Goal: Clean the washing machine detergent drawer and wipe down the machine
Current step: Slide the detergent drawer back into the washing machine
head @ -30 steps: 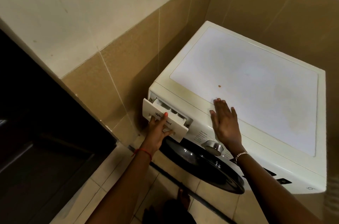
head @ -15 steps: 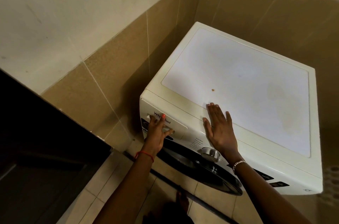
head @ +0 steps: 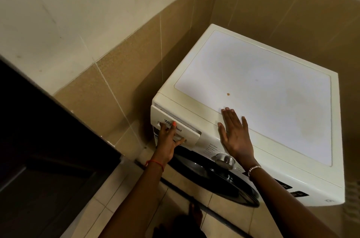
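A white front-loading washing machine (head: 253, 85) stands in a tiled corner. Its detergent drawer (head: 188, 131) at the top left of the front panel sticks out a little, with a thin gap showing along its upper edge. My left hand (head: 168, 140) grips the drawer's front, fingers hooked under the handle recess and thumb on the brand lettering. My right hand (head: 235, 134) lies flat with fingers spread on the front edge of the machine's top. A small brown speck (head: 228, 94) sits on the top panel.
A silver dial (head: 225, 159) and the dark round door (head: 210, 175) lie below my right hand. A dark cabinet (head: 39, 150) stands close on the left. Tan wall tiles (head: 126, 74) enclose the corner. My foot (head: 194, 212) rests on the tiled floor.
The drawer stood well out a second ago, was pushed in flush half a second ago, and now sticks out slightly. My right hand has stayed flat on the top.
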Motion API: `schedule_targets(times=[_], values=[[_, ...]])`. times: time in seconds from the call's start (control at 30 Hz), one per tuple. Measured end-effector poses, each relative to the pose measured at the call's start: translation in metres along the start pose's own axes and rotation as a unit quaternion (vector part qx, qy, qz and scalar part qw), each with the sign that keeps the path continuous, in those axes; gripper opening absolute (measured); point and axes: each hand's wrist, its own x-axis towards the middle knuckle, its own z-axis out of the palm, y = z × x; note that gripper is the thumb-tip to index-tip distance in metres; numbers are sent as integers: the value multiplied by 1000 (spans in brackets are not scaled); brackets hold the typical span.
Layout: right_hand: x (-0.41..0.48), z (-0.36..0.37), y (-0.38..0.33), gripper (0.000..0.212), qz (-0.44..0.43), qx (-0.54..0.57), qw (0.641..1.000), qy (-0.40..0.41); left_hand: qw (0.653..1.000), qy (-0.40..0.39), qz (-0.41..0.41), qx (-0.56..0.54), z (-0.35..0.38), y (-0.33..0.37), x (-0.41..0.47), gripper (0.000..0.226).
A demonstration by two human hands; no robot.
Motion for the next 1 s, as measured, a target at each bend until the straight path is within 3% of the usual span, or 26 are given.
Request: schedule_targets(times=[0.57,0.8,1.0], values=[[-2,-4,-3,72,-1,6,1000,11,1000,11,-14,2,-88,-15,-85,32],[-1,-4,-2,74,-4,5,1000,10,1000,13,-5,2,-87,-15,-91,40],[1,-5,-1,71,-3,5,1000,11,1000,1,-9,-4,-73,-13,-78,30]])
